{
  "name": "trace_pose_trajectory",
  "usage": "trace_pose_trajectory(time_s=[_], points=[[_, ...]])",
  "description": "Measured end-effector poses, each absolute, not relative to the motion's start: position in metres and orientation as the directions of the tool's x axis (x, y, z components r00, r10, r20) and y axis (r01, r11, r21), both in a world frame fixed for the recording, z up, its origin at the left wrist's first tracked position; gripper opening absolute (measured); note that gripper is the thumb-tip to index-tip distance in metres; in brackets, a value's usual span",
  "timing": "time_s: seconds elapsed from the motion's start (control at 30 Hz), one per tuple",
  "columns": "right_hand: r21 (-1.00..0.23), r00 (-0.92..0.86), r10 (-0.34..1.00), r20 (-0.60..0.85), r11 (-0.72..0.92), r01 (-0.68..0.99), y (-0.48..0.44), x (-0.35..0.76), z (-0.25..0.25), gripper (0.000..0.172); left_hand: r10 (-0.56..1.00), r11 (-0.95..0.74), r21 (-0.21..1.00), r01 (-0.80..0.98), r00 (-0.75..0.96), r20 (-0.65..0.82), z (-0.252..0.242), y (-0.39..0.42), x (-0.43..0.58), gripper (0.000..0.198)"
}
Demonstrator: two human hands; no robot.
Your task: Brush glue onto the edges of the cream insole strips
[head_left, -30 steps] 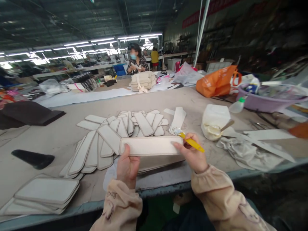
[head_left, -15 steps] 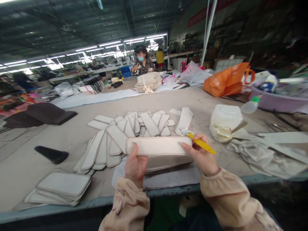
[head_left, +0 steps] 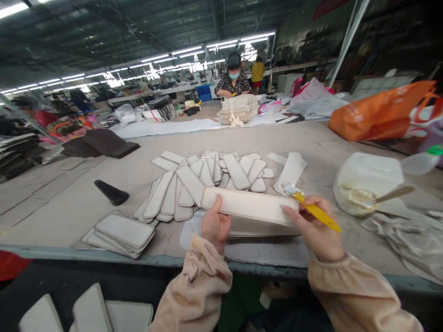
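My left hand (head_left: 215,226) grips the left end of a long cream panel (head_left: 249,205) with rounded corners and a darker edge, thumb on top. At the panel's other end, my right hand (head_left: 318,230) pinches it with the thumb and also holds a yellow-handled brush (head_left: 317,212), its bristles white with paste. Below the held panel lies a stack of similar pieces (head_left: 261,228), partly hidden, on a white sheet (head_left: 270,251). Beyond my left hand spreads a heap of cream panels (head_left: 190,184). A wider stack of panels (head_left: 121,230) sits near the table edge.
To the right stands a cut-open white jug (head_left: 368,177) with a stick in its paste. A black cone-shaped object (head_left: 111,192) lies at left. Farther off are an orange bag (head_left: 377,113) and a masked person (head_left: 233,83) behind bundled pieces. More panels (head_left: 92,309) lie below the table edge.
The view has swung left, so things on the table appear farther right. The held panel now tilts, its right end lower. Both hands keep their hold.
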State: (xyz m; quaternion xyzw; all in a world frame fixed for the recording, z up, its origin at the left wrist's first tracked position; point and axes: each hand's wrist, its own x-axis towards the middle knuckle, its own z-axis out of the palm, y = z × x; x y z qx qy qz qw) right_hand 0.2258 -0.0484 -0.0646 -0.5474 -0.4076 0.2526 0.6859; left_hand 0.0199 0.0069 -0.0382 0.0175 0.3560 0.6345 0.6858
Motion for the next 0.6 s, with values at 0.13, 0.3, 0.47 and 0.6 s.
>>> trace_pose_trajectory(time_s=[0.13, 0.3, 0.47, 0.6], points=[[-0.96, 0.534, 0.799, 0.276, 0.254, 0.116, -0.0493, 0.2236, -0.0651, 0.044, 0.88, 0.172, 0.469, -0.867, -0.078, -0.468, -0.0379, 0.007, 0.0194, 0.018], [-0.948, 0.561, 0.765, 0.315, 0.276, 0.155, -0.048, 0.2239, -0.0649, 0.046, 0.896, 0.184, 0.452, -0.873, -0.04, -0.442, -0.0368, 0.0055, 0.0189, 0.016], [-0.946, 0.565, 0.761, 0.319, 0.29, 0.143, -0.0479, 0.2254, -0.0657, 0.045, 0.917, 0.197, 0.442, -0.875, 0.005, -0.399, -0.0356, 0.0034, 0.0185, 0.019], [-0.945, 0.531, 0.783, 0.323, 0.293, 0.143, -0.0494, 0.226, -0.0676, 0.042, 0.904, 0.213, 0.45, -0.867, 0.0, -0.428, -0.0322, 0.0041, 0.0182, 0.022]])
